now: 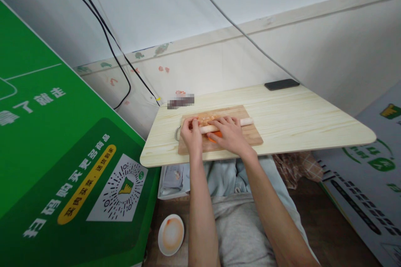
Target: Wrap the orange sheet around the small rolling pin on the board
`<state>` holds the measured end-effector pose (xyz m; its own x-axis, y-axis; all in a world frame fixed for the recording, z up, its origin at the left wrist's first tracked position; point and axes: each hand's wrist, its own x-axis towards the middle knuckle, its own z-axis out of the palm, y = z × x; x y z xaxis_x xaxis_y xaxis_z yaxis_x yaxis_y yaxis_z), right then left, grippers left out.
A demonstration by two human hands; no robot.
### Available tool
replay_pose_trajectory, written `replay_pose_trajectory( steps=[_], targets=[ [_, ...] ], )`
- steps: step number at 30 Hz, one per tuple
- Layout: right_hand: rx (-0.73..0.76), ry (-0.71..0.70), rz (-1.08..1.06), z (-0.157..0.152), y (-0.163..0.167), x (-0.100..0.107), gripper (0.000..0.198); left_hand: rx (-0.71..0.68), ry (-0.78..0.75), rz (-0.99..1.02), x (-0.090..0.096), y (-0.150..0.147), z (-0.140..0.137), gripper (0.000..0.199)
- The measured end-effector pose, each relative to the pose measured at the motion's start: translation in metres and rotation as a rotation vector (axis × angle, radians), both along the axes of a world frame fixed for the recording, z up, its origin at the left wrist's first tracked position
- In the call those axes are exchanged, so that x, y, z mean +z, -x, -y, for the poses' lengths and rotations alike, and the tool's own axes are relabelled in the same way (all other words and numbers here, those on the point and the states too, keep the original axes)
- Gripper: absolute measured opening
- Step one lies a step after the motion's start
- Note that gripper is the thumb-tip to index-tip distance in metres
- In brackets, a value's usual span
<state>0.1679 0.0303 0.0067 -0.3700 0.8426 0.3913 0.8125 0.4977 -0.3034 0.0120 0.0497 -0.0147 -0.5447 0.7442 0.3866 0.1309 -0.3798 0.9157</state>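
Note:
On a wooden cutting board [250, 135] lies a pale round stick [246, 122], much like a rolling pin, with its right end bare. My left hand [191, 133] is closed around its left end, thumb and fingertips bent close together. Across the stick's middle rests my right hand [230, 133], fingers on the far side and thumb on the near side. Behind the stick sits a lumpy orange-pink food [205, 120], partly covered by my fingers. A bright orange piece [214, 136] shows under my right hand; its kind is unclear.
The board has a metal ring handle [177, 133] at its left. A black phone [282, 84] lies at the back of the light wood table [307, 121]; a blurred-out object [181, 101] is at the back left. A stained white bowl [171, 235] stands low on the left. Green panel [78, 154] alongside.

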Motion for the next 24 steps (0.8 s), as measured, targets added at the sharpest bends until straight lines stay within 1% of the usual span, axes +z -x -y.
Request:
replay_pose_trajectory(
  steps=[14, 19, 24],
  targets=[
    [-0.007, -0.015, -0.001, 0.0000, 0.0004, -0.0005, 0.040, 0.000, -0.008, 0.003, -0.0025, 0.0014, -0.0037, 0.016],
    [-0.011, 0.010, 0.010, 0.0012, 0.0001, 0.0020, 0.042, -0.005, -0.009, 0.014, -0.0016, 0.0007, -0.0029, 0.016],
    [0.050, 0.050, -0.004, 0.0052, -0.0055, 0.0050, 0.045, -0.012, -0.014, 0.026, -0.0014, 0.0009, -0.0020, 0.016]
  ],
)
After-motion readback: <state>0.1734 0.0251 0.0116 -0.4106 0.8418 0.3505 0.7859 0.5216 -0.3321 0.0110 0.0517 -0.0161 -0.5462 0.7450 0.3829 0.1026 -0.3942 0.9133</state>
